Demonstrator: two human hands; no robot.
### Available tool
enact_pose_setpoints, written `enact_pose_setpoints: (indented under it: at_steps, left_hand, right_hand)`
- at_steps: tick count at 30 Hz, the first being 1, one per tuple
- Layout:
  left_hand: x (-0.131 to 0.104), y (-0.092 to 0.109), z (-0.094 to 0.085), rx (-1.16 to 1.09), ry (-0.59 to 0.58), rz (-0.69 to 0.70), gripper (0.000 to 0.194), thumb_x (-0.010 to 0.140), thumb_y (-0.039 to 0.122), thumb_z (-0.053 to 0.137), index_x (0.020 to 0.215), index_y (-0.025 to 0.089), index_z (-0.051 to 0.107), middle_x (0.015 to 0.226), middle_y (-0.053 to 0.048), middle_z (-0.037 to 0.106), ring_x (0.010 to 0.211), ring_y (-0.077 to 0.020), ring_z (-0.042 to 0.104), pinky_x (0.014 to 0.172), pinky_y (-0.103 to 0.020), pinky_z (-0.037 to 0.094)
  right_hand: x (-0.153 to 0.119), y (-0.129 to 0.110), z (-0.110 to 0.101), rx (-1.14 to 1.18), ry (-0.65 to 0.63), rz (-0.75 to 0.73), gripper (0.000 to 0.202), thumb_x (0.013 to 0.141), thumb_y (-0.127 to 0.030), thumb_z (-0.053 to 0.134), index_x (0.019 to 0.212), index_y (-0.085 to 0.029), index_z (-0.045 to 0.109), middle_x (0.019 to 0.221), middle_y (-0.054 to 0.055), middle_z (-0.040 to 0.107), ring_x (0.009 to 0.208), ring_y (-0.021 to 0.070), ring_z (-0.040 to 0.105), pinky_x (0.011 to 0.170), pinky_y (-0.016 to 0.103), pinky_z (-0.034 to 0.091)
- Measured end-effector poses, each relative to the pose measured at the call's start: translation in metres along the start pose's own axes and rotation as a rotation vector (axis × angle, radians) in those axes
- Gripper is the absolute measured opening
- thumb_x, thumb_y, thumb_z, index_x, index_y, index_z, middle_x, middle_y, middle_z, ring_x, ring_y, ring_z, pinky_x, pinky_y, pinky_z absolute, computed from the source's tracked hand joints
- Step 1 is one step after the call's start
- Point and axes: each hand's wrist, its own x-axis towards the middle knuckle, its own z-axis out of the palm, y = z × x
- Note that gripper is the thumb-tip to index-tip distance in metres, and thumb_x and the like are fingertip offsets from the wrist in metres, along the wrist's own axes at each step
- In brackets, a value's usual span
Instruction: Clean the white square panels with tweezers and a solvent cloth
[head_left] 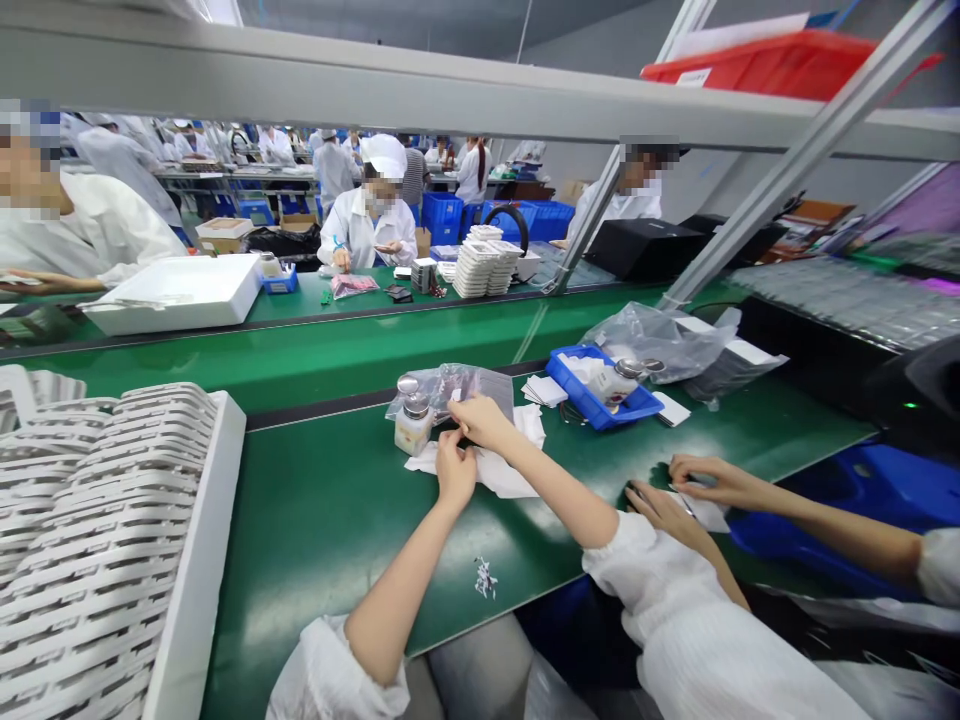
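My left hand (456, 470) is closed in a pinch just above a crumpled white cloth or tissue (510, 476). Close against it, my right hand (484, 421) bends down with its fingers pinched together. Whatever the fingertips hold is too small or hidden to make out. Just left of both hands stands a small bottle (413, 428) with a metal cap and a pale label. Behind them lies a clear plastic bag (491, 384) with small dark pieces in it. Small white scraps (484, 578) are piled on the green table nearer to me.
White slotted trays (127, 500) stack in a white box (196, 560) at left. A blue bin (600, 410) with another bottle, white cards (544, 390) and plastic bags (652, 335) lie right. A co-worker's hands (675, 505) work beside my right arm. A metal beam (480, 95) crosses overhead.
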Motion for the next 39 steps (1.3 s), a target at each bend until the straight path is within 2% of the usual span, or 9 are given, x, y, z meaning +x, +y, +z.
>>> enact_pose_setpoints:
  at_steps: [5, 12, 15, 18, 23, 26, 29, 33, 39]
  left_hand:
    - [0.0, 0.008, 0.001, 0.041, 0.022, 0.126, 0.03, 0.093, 0.033, 0.056, 0.117, 0.015, 0.057, 0.114, -0.009, 0.06, 0.094, -0.0189, 0.062, 0.08, -0.038, 0.055]
    - [0.006, 0.041, 0.004, 0.195, 0.127, 0.414, 0.037, 0.092, 0.032, 0.057, 0.125, 0.017, 0.052, 0.127, -0.011, 0.054, 0.111, -0.0247, 0.056, 0.092, -0.047, 0.05]
    - [0.008, 0.051, -0.003, 0.302, 0.171, 0.515, 0.033, 0.092, 0.031, 0.056, 0.122, 0.016, 0.054, 0.125, -0.01, 0.055, 0.109, -0.0237, 0.057, 0.09, -0.045, 0.051]
    - [-0.002, 0.05, -0.019, 0.437, 0.19, 0.614, 0.026, 0.092, 0.03, 0.057, 0.113, 0.015, 0.059, 0.117, -0.008, 0.059, 0.104, -0.0219, 0.059, 0.088, -0.044, 0.051]
    - [-0.036, 0.037, -0.041, 0.646, 0.193, 0.732, 0.019, 0.091, 0.028, 0.058, 0.105, 0.016, 0.062, 0.114, -0.007, 0.06, 0.107, -0.0224, 0.057, 0.094, -0.047, 0.048]
    - [-0.046, 0.036, -0.042, 0.741, 0.2, 0.725, 0.018, 0.091, 0.026, 0.058, 0.105, 0.016, 0.061, 0.116, -0.008, 0.059, 0.109, -0.0229, 0.056, 0.094, -0.047, 0.048]
    - [-0.045, 0.036, -0.039, 0.791, 0.186, 0.716, 0.019, 0.091, 0.027, 0.058, 0.106, 0.015, 0.061, 0.114, -0.008, 0.059, 0.104, -0.0216, 0.058, 0.089, -0.043, 0.05]
    - [-0.039, 0.037, -0.04, 0.821, 0.158, 0.728, 0.02, 0.091, 0.028, 0.058, 0.106, 0.014, 0.06, 0.11, -0.007, 0.06, 0.099, -0.02, 0.06, 0.085, -0.04, 0.052]
    - [-0.037, 0.039, -0.042, 0.862, 0.119, 0.733, 0.021, 0.091, 0.029, 0.058, 0.106, 0.014, 0.06, 0.11, -0.007, 0.06, 0.1, -0.0205, 0.059, 0.086, -0.041, 0.052]
  right_hand:
    - [-0.01, 0.007, -0.001, 0.171, 0.12, 0.084, 0.029, 0.092, -0.034, 0.057, 0.114, -0.015, 0.058, 0.11, 0.007, 0.062, 0.091, 0.0181, 0.063, 0.078, 0.037, 0.056]
    - [-0.007, 0.012, -0.014, 0.484, 0.672, 0.313, 0.026, 0.093, -0.035, 0.056, 0.11, -0.015, 0.059, 0.105, 0.006, 0.063, 0.087, 0.0166, 0.063, 0.076, 0.035, 0.056]
    - [-0.012, 0.0, -0.016, 0.631, 0.908, 0.41, 0.026, 0.094, -0.035, 0.055, 0.108, -0.014, 0.059, 0.097, 0.005, 0.064, 0.08, 0.0148, 0.064, 0.07, 0.032, 0.056]
    - [-0.035, -0.029, -0.008, 0.755, 1.024, 0.465, 0.023, 0.093, -0.035, 0.057, 0.098, -0.013, 0.061, 0.084, 0.001, 0.063, 0.07, 0.012, 0.063, 0.062, 0.027, 0.055]
    - [-0.077, -0.078, 0.003, 0.901, 1.059, 0.545, 0.03, 0.085, -0.033, 0.066, 0.069, -0.017, 0.047, 0.065, -0.002, 0.063, 0.061, 0.0128, 0.065, 0.058, 0.026, 0.053]
    - [-0.089, -0.09, -0.008, 0.949, 1.059, 0.583, 0.031, 0.081, -0.03, 0.068, 0.069, -0.02, 0.041, 0.077, 0.004, 0.071, 0.076, 0.02, 0.071, 0.07, 0.034, 0.055]
    - [-0.097, -0.09, -0.022, 0.948, 1.092, 0.604, 0.022, 0.082, -0.028, 0.064, 0.08, -0.021, 0.044, 0.093, 0.009, 0.073, 0.09, 0.0241, 0.071, 0.079, 0.041, 0.054]
    - [-0.112, -0.084, -0.026, 0.839, 1.111, 0.639, 0.01, 0.087, -0.028, 0.056, 0.085, -0.02, 0.05, 0.083, 0.006, 0.072, 0.081, 0.022, 0.071, 0.078, 0.04, 0.053]
    - [-0.117, -0.076, -0.021, 0.701, 0.836, 0.54, 0.011, 0.083, -0.029, 0.064, 0.084, -0.021, 0.056, 0.1, 0.011, 0.073, 0.094, 0.0239, 0.069, 0.083, 0.04, 0.051]
